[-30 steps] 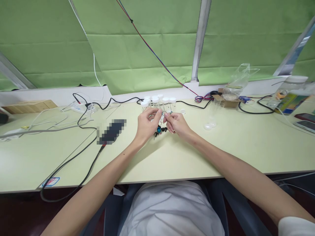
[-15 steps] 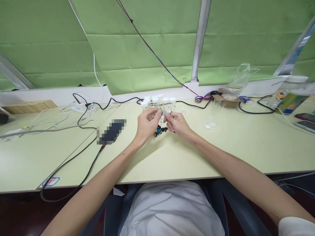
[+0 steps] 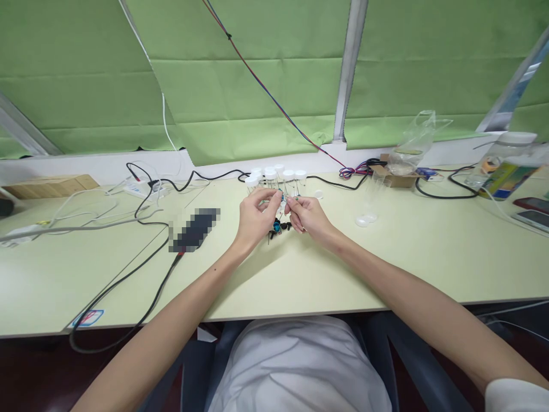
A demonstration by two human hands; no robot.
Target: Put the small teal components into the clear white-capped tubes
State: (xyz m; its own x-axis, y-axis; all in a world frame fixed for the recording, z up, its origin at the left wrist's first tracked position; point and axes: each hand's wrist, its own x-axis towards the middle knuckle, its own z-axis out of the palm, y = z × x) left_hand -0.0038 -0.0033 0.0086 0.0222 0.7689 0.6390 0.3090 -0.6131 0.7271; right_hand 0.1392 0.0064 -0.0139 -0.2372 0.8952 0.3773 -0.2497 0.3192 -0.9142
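Note:
Above the table, my left hand (image 3: 257,214) is closed in a pinch between thumb and forefinger on a small blue part (image 3: 282,196) with thin wire leads; its exact kind is too small to make out. Close beside it on the right, my right hand (image 3: 313,217) is pinched as well, its fingertips near those leads. What the right fingers hold is hidden or too small to name. Below the hands lies a little pile of blue and black parts (image 3: 278,226) with thin legs. Just behind stand several clear vials with white caps (image 3: 289,174), partly covered by my hands.
A dark, pixelated device (image 3: 196,230) with a black cable lies to the left. To the right are clear empty tubes (image 3: 369,209), a loose white cap (image 3: 318,194) and a cardboard box (image 3: 398,179) with a plastic bag. Cables run along the wall.

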